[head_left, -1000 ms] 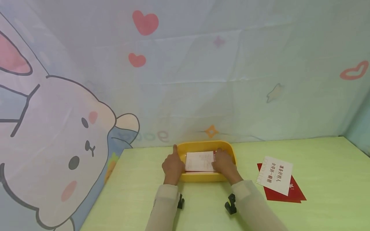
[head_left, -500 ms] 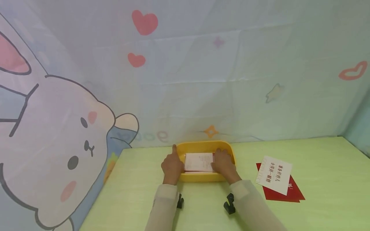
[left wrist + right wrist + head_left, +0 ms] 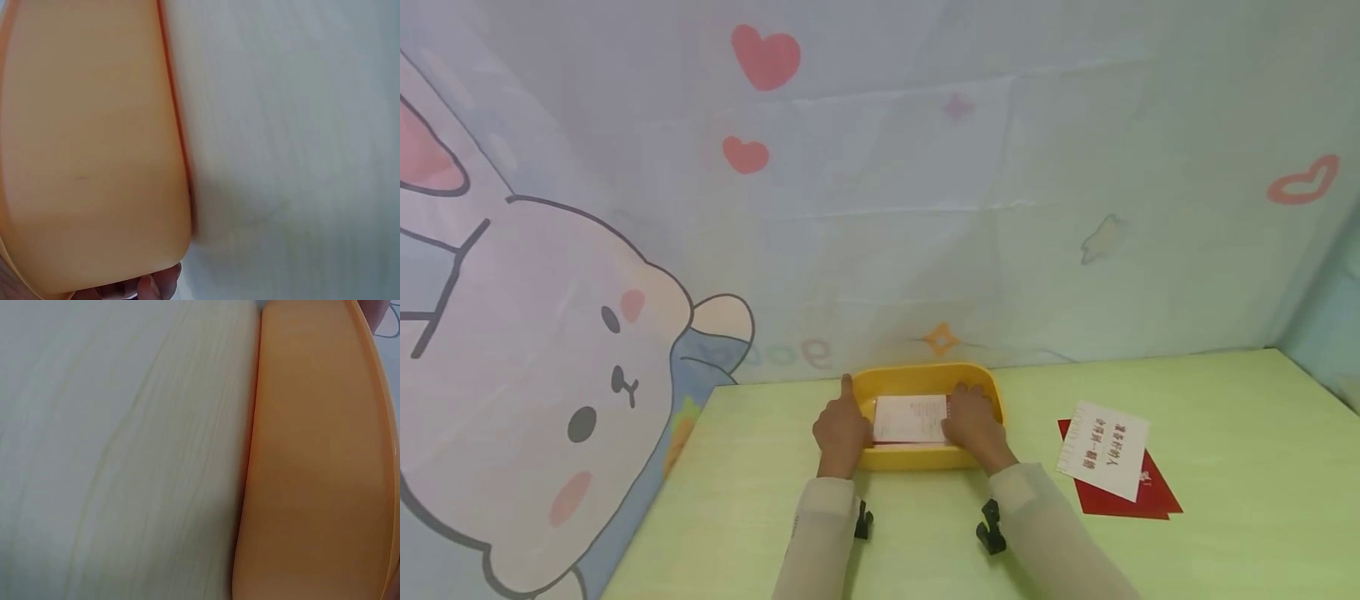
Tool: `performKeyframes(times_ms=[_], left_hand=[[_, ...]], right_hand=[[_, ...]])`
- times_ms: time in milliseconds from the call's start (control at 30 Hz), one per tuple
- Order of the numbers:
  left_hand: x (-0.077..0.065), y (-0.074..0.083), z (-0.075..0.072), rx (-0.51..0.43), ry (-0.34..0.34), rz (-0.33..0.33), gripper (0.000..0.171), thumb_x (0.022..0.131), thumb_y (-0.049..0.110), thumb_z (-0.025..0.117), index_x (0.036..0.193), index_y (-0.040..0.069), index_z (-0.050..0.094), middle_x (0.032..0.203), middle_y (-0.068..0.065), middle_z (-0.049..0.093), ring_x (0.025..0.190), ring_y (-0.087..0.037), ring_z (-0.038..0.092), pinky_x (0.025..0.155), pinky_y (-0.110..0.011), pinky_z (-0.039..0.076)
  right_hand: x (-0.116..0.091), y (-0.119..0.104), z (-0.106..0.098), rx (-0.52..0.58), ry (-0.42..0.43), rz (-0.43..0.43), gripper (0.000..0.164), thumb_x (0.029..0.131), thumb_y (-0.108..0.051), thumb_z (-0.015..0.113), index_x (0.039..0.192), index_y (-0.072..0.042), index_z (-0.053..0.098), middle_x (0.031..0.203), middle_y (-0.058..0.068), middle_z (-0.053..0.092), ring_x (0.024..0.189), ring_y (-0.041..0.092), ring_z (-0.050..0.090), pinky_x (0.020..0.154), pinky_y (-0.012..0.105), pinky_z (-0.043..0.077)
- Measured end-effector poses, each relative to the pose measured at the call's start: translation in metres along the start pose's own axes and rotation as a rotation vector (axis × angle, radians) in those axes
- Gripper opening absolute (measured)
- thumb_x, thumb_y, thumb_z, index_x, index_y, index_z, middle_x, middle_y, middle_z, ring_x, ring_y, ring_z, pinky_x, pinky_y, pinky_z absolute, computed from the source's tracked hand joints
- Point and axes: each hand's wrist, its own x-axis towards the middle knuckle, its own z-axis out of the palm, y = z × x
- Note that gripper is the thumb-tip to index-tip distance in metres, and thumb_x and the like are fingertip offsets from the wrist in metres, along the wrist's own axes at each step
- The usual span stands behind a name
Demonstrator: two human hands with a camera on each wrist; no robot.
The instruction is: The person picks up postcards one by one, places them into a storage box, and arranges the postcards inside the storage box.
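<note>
A yellow tray (image 3: pixel 925 457) stands on the light green table near the back cloth. Inside it lies a white printed card (image 3: pixel 910 417) over a red one. My left hand (image 3: pixel 841 431) grips the tray's left wall, index finger stretched along the rim; its fingertips (image 3: pixel 150 288) show against the tray's outer wall (image 3: pixel 94 156) in the left wrist view. My right hand (image 3: pixel 972 422) lies over the tray's right side, covering the cards' right edge, fingers curled at the rim. The right wrist view shows only the tray's outer wall (image 3: pixel 312 462) and table.
On the table to the right, a white card with red writing (image 3: pixel 1102 449) lies on red envelopes (image 3: pixel 1123 493). A printed cloth backdrop (image 3: pixel 880 208) with a bunny and hearts rises right behind the tray. Bare table (image 3: pixel 1240 467) spreads right and toward me.
Both hands and the tray keep their places. Only the head view has drifted slightly, so everything sits a little to the left.
</note>
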Motion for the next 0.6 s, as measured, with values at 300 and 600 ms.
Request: performKeyframes(times_ms=[300,600], left_hand=[[0.0043,-0.0024,0.0027,-0.004,-0.012,-0.002,0.089,0.079,0.011,0.073,0.155,0.022,0.029,0.085,-0.018,0.069,0.058,-0.026,0.056,0.052,-0.041,0.048],[0.0025,-0.0012,0.0012,-0.025,-0.004,-0.003,0.087,0.077,0.010,0.072,0.154,0.023,0.031,0.086,-0.019,0.070,0.059,-0.028,0.058,0.054,-0.043,0.049]], right_hand=[[0.0024,-0.0022,0.0002,0.018,-0.034,0.053,0.041,0.090,-0.012,0.061,0.122,0.009,0.047,0.111,0.024,0.051,0.094,0.033,0.051,0.092,0.047,0.049],[0.0025,-0.0013,-0.0006,0.007,-0.026,0.043,0.039,0.090,-0.012,0.062,0.119,0.009,0.049,0.109,0.024,0.052,0.093,0.033,0.051,0.090,0.047,0.049]])
